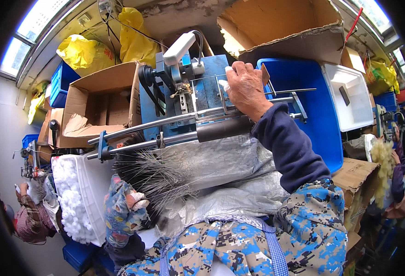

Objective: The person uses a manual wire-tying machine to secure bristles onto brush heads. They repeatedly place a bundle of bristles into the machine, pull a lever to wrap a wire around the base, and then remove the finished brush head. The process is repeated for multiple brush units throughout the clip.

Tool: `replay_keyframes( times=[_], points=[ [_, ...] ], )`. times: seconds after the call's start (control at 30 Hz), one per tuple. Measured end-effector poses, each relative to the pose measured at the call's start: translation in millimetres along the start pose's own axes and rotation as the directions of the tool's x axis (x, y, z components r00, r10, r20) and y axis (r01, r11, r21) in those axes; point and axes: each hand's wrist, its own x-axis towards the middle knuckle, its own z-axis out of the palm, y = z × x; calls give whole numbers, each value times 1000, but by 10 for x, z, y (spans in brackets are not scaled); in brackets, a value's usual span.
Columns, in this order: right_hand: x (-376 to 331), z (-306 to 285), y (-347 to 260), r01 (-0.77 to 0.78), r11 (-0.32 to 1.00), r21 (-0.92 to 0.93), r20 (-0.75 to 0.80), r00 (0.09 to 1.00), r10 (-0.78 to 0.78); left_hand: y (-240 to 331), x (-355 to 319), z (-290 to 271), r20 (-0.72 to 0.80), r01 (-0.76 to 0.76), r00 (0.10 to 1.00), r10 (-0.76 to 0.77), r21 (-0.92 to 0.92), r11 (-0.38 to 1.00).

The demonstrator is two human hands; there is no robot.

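Observation:
My right hand (248,92) reaches over a blue bench machine (211,69), its fingers curled down at the metal frame of the slide. What it grips lies hidden under the palm; a small white patch shows at a fingertip. Below it runs a dark roller sleeve (224,129) on a steel rail (179,138). Lower left, my left hand (136,201) comes out of a flowered sleeve cover (121,214), fingers bent together and mostly hidden. Beside it a bundle of thin metal wires (163,172) fans out over a grey plastic sheet (230,161).
A white tray (88,193) of fluffy white pieces stands left. Cardboard boxes (135,92) and a blue bin (320,124) flank the machine, with a white tub (361,108) beyond. Two people (31,214) work at the far left and right edges.

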Motion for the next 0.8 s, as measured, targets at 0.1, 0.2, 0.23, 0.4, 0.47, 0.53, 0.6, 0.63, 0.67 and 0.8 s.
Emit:
replay_keyframes(
  times=[0.1, 0.2, 0.23, 0.4, 0.47, 0.53, 0.6, 0.63, 0.67, 0.8],
  points=[
    [143, 36, 163, -45, 992, -116, -10, 999, 44, 119, 154, -34, 114, -34, 993, 42, -71, 997],
    [133, 87, 192, 24, 991, -131, 207, 978, 4, 148, 210, -63, 101, -80, 992, 77, 24, 997],
    [62, 23, 235, 40, 993, -114, 192, 981, -17, 115, 152, -99, 100, -25, 995, 30, -51, 998],
    [-679, -805, 23, 152, 965, 211, 262, 943, -206, -81, -169, -302, 189, 70, 981, -53, -84, 994],
    [-943, -883, -193, 224, 891, 395, 242, 910, -336, 28, -122, -247, 197, 5, 980, 4, -45, 999],
    [-1183, -825, -529, 215, 786, 579, 134, 926, -352, 10, 84, -16, 230, -133, 963, 142, -55, 990],
    [-1255, -715, -986, 168, 502, 848, 29, 933, -359, 176, 246, 183, 227, -232, 945, 235, -40, 972],
    [-1270, -669, -1135, 132, 287, 949, -23, 936, -352, 281, 296, 300, 221, -274, 936, 273, -29, 961],
    [-1247, -682, -1116, 144, 304, 942, -24, 930, -367, 298, 273, 382, 280, -300, 915, 290, -9, 954],
    [-928, -699, -717, 230, 611, 758, -76, 961, -268, -78, 87, 265, 59, -113, 994, 96, 469, 876]
  ],
)
